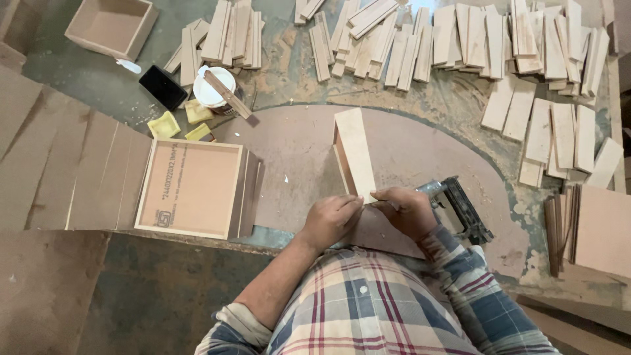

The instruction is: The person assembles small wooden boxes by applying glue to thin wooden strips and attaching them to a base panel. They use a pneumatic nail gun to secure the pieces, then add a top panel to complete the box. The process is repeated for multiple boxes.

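Head view looks straight down on a dusty grey-green surface (pixel 289 79) strewn with sawdust, where a large rounded brown board (pixel 420 164) lies flat. On that board stands a narrow wooden box frame (pixel 353 152), its pale side facing up; the left hand (pixel 330 220) and right hand (pixel 406 210) are close together at its near end, both clamped on the near corner with fingers curled. Just right of the right hand lies a dark nail gun (pixel 460 209). To the left rests a finished square box (pixel 194 187), its brown bottom panel carrying a line of black print along one edge and a small round stamp in a corner. Beyond it sit a white tub (pixel 211 89) with a stick across it, yellow sponges (pixel 164 125) and a black phone (pixel 162 87). Pale wooden slats (pixel 460 39) are heaped along the far side.
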